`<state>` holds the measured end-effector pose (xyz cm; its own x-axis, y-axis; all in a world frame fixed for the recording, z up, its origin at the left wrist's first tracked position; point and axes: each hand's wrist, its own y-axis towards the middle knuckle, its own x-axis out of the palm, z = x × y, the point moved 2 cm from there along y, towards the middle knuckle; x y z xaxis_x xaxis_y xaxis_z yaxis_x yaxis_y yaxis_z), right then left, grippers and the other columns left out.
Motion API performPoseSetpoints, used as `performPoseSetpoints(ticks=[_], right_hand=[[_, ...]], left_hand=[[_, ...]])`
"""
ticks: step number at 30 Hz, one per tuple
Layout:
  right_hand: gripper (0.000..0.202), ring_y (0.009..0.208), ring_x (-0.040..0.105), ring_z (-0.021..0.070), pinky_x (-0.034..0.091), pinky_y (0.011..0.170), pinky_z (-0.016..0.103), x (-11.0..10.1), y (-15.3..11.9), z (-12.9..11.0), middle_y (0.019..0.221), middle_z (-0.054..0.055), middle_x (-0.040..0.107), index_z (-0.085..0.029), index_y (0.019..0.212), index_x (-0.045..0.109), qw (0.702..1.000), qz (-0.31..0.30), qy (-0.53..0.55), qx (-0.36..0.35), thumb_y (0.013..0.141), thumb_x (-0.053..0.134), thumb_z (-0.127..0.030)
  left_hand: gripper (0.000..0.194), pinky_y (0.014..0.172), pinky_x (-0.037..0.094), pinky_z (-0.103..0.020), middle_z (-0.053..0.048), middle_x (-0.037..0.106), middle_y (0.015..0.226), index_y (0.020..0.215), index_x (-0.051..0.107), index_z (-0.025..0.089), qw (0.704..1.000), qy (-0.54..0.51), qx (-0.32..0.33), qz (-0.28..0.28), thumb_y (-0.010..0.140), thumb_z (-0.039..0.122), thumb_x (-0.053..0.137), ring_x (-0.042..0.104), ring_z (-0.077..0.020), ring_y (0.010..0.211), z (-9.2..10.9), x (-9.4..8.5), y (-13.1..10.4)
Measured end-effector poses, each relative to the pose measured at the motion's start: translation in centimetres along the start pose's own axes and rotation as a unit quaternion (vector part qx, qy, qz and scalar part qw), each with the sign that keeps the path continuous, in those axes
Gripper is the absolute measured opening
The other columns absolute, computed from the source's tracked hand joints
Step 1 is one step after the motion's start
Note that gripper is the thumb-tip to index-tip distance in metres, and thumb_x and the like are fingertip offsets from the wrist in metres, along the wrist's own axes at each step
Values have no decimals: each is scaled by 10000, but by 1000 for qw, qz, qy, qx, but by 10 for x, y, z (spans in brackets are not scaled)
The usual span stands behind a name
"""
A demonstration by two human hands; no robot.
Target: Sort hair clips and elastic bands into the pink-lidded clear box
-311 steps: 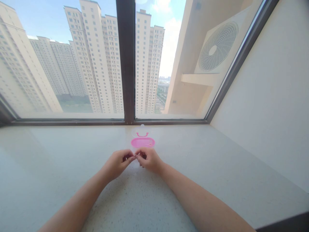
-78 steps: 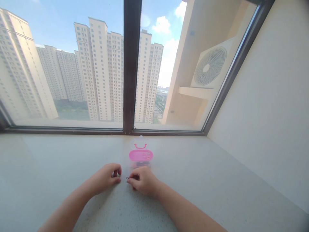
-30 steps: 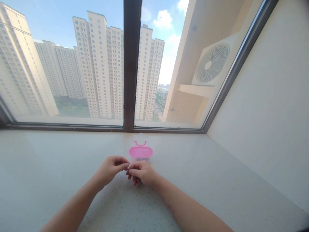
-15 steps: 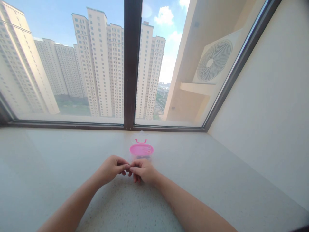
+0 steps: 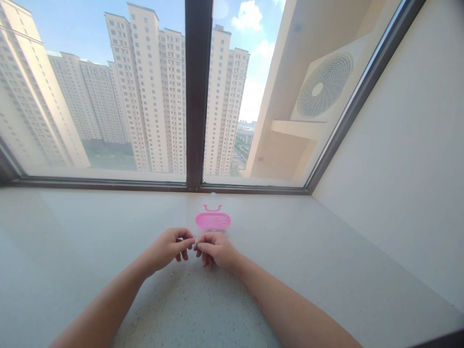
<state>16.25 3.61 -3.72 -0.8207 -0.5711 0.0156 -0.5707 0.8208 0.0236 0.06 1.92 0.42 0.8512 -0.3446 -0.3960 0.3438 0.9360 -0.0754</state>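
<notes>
My left hand [image 5: 174,246] and my right hand [image 5: 217,251] meet almost fingertip to fingertip above the pale speckled surface. Thumb and forefinger are pinched together on each, the other fingers loosely curled. Between the two pinches shows a tiny thin, dark, wire-like piece [image 5: 195,240], too small to name; both hands seem to grip it. Just beyond my right hand stands a small clear plastic box with a pink oval tray [image 5: 207,221]. Its transparent lid, with a pink handle [image 5: 212,209], appears raised behind the tray. My fingers hide the box's lower front.
The pale speckled ledge [image 5: 163,309] runs back to a dark window frame [image 5: 108,184]. A white wall [image 5: 406,159] borders it on the right. Outside the glass are tall buildings and an air conditioner's outdoor unit [image 5: 324,87].
My fingertips have drawn slightly apart, and the tiny wire-like piece now shows between them. The view has tilted a little, shifting the scene slightly upward.
</notes>
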Motion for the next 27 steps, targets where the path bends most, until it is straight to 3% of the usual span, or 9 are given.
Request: performPoseSetpoints(ticks=[8,14,27], right_hand=[[185,394,487,59,332,355,173,-2,-2,-7,640,-6,589,-128,770,578,999,37,10,-2,734,580,-309],[191,383,462,56,328,363,176,-2,-3,-11,575,-23,553,-131,733,571,999,54,2,0,763,574,-320],[145,446,512,76,386,414,190,-2,-2,-5,644,13,607,-119,794,656,996,-16,-85,14,739,579,-228]], left_hand=[[297,480,404,-205,-11,611,651,785,619,137,998,-61,-9,9,759,433,606,568,-125,571,1,3,0],[276,474,402,-210,-11,611,640,786,636,138,998,-49,-11,23,734,409,621,564,-131,571,5,4,-1],[342,453,382,-215,7,571,589,743,602,139,999,-16,7,37,725,481,598,524,-124,520,5,10,0]])
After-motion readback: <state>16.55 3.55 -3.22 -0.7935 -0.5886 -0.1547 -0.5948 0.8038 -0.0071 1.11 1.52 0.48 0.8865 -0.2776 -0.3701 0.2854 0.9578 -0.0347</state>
